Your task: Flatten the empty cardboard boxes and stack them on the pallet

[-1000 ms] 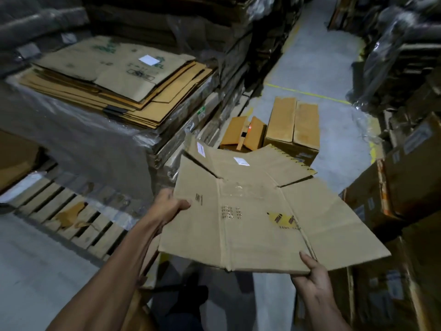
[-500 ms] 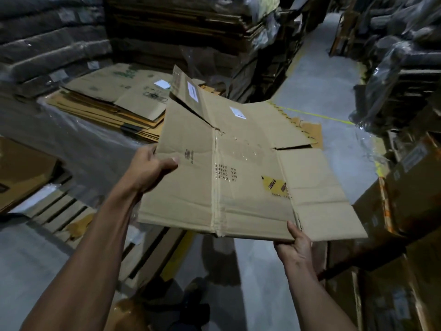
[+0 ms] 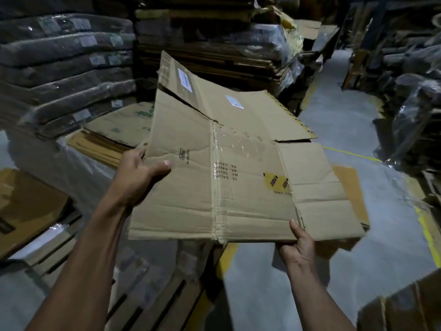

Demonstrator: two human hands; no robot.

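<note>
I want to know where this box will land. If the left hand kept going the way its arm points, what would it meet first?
Likely the stack of flattened boxes just beyond the left hand, though depth is unclear.

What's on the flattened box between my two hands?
In the head view, a clear-taped centre seam runs down the flattened box between the left hand and right hand, with printed lettering beside it.

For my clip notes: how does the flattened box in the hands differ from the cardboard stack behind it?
The flattened box is held up by the left hand and right hand; the cardboard stack rests on wrapped goods. The box is one piece with a flap raised; the stack has many flat sheets. Both are brown cardboard.
</note>
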